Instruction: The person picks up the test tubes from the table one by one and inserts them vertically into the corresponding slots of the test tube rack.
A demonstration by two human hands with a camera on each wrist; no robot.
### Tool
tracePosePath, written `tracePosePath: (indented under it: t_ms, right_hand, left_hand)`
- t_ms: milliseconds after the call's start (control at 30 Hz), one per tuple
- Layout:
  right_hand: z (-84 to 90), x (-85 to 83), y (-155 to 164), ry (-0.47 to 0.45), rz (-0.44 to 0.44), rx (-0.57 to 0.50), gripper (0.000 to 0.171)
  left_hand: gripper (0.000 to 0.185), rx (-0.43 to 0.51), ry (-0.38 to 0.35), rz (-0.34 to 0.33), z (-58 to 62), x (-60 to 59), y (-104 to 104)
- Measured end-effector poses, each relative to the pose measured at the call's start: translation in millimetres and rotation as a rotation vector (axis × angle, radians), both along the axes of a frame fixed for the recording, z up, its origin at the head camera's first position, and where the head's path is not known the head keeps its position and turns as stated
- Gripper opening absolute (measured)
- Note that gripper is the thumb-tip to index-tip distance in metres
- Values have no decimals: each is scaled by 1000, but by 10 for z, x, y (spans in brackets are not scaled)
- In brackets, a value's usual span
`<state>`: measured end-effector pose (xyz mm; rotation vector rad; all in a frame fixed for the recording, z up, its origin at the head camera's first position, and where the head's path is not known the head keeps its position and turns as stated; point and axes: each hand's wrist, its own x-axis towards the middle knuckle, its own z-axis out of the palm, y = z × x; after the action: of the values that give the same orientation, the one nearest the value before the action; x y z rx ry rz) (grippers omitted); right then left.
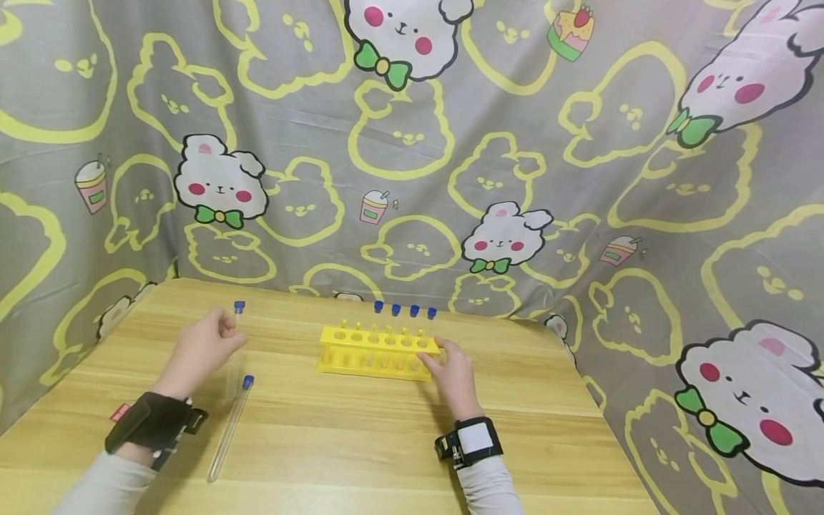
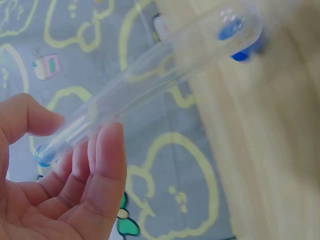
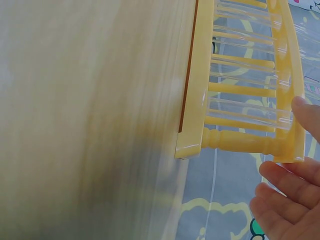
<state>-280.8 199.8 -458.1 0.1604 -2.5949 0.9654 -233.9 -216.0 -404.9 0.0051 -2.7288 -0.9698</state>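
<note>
Wooden table (image 1: 515, 429), left hand (image 1: 199, 350) pinching a blue-capped test tube (image 1: 235, 343) upright, right hand (image 1: 453, 375) loose-fingered against the yellow rack (image 1: 376, 352)

A wooden table (image 1: 360, 443) with a pale grain filled the lower part of the head view. Behind the table and along its right side hung a grey curtain (image 1: 579, 179), printed with yellow bear outlines, white bears wearing green bows, and small drink cups. The curtain came down to the table's far edge. At the table's left edge, a small red tag (image 1: 119, 412) lay on the wood.
</note>
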Motion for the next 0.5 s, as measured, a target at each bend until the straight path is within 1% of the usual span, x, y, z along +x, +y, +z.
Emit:
tracePosePath:
  t_ms: [167,267,400,500]
  right_hand:
    - [-5,-2,-1,10,2,-2,56]
    - [-9,-4,0,12,2,-4,57]
    - [-15,-7,4,16,2,-5,57]
    - [-18,-10,5,22,1,2,56]
  left_hand:
    - [28,65,64,-1,148,-63,197]
    - [30,107,116,-11,218,-119,330]
    - [32,150,176,-42,297,-199,510]
    - [31,175,207,-66,352,-247,644]
